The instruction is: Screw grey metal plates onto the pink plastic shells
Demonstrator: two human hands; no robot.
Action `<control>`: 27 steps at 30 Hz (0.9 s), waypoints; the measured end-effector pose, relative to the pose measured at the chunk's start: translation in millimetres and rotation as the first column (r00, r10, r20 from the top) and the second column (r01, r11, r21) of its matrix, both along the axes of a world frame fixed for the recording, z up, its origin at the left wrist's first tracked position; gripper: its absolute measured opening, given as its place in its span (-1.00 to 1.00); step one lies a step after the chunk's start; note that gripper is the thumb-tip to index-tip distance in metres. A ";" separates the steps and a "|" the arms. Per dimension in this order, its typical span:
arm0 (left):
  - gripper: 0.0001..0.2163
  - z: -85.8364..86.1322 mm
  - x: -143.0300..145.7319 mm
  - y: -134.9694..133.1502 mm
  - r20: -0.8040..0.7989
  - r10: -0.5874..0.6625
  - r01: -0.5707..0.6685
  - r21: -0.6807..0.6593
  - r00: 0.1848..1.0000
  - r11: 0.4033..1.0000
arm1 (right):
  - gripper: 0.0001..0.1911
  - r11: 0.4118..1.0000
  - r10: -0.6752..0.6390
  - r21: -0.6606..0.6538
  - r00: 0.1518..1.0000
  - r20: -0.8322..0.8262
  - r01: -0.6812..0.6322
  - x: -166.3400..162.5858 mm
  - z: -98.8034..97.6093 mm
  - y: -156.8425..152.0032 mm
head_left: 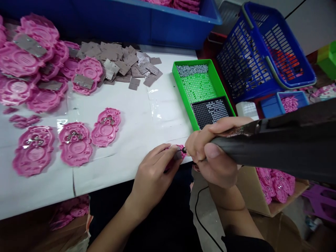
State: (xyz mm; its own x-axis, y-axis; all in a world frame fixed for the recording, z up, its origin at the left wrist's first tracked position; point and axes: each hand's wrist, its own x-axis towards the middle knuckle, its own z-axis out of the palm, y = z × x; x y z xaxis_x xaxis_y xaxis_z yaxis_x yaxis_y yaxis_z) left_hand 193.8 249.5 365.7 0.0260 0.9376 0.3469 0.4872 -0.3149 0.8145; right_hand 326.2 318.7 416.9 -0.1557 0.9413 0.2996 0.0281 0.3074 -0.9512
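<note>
My right hand [215,154] is wrapped round a black electric screwdriver [283,140], whose body runs off to the right edge. Its bit points left at a pink plastic shell [170,165] by the table's front edge. My left hand [152,173] grips this shell, fingers and thumb closed on it and covering most of it. A grey metal plate [178,154] shows on the shell, close to the bit tip. Whether a screw sits under the bit, I cannot tell. To the left lie three pink shells [76,148] with shiny metal contacts.
A green tray [180,85] holds small screws and a black perforated plate [201,112]. Loose metal plates [118,57] are piled beside stacked pink shells [19,57]. Behind stand a blue bin [173,29] and a blue basket [244,63]. A cardboard box [256,189] of shells sits at right.
</note>
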 end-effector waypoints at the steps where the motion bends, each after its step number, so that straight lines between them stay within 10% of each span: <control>1: -0.82 0.0 0.2 0.1 0.003 0.000 0.000 0.000 1.000 1.000 | -0.56 1.000 -0.005 -0.009 1.000 0.005 0.005 0.2 -0.5 0.1; 27: -0.47 -4.4 1.8 -1.6 0.019 0.055 -0.055 -0.023 0.998 0.998 | -0.63 0.996 0.073 0.058 0.997 -0.033 -0.071 4.4 2.1 1.8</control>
